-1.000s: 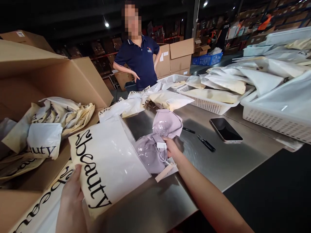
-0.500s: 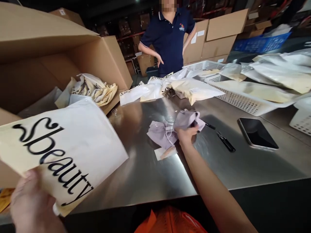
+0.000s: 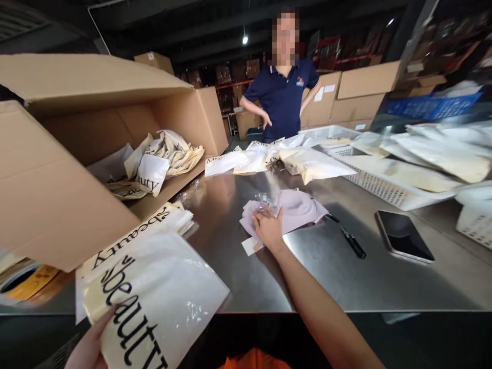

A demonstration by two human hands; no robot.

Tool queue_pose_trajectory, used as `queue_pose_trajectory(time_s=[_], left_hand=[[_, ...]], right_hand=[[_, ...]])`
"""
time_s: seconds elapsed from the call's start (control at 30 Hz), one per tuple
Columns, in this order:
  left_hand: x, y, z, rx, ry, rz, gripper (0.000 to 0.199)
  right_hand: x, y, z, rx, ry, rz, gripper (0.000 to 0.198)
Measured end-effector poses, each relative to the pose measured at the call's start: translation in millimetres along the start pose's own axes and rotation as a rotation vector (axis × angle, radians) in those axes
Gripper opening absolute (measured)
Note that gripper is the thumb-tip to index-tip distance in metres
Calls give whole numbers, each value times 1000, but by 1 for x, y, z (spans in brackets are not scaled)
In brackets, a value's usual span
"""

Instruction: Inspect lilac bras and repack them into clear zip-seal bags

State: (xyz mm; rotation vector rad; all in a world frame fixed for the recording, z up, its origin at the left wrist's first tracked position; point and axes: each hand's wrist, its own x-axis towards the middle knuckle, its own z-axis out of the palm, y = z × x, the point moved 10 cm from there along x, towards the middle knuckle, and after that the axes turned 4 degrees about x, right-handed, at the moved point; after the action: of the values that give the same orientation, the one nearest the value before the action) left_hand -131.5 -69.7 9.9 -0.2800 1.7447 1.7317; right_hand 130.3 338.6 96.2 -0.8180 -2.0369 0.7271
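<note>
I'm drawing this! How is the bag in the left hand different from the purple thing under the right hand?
The bag is white and cream with black letters; the garment is pale purple. The bag looks fairly flat; the garment bulges. The left hand grips the bag; the right hand rests on the garment. Both have a hand on them.

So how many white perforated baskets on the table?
3 visible: one at the back, one in front of it behind the phone, holding bags, and one cut off at the right edge. The piled bags may hide more.
</note>
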Motion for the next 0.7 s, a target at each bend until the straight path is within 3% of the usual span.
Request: queue_pose_trajectory(time_s=[0.07,0.13,0.3,0.4,0.5,0.6,0.7], left_hand=[[5,-16,11,-10,-21,-1,62],[6,-23,23,-35,-36,33,62],[-10,-39,59,-66,-202,14,55],[-11,-55,64,-42,-231,29,59],[-8,-59,58,-39,-177,166,53],[-23,-49,62,12,-113,334,48],[-43,-41,73,-63,9,413,30]], right_hand=[[-11,-25,3,71,-14,-76,25],[-29,-63,22,158,-124,-203,25],[-121,-156,96,483,-718,-567,36],[-159,-164,114,474,-896,-661,44],[-162,-155,115,418,-870,-698,44],[-161,-158,106,491,-837,-775,40],[-174,-166,104,504,-924,-866,43]])
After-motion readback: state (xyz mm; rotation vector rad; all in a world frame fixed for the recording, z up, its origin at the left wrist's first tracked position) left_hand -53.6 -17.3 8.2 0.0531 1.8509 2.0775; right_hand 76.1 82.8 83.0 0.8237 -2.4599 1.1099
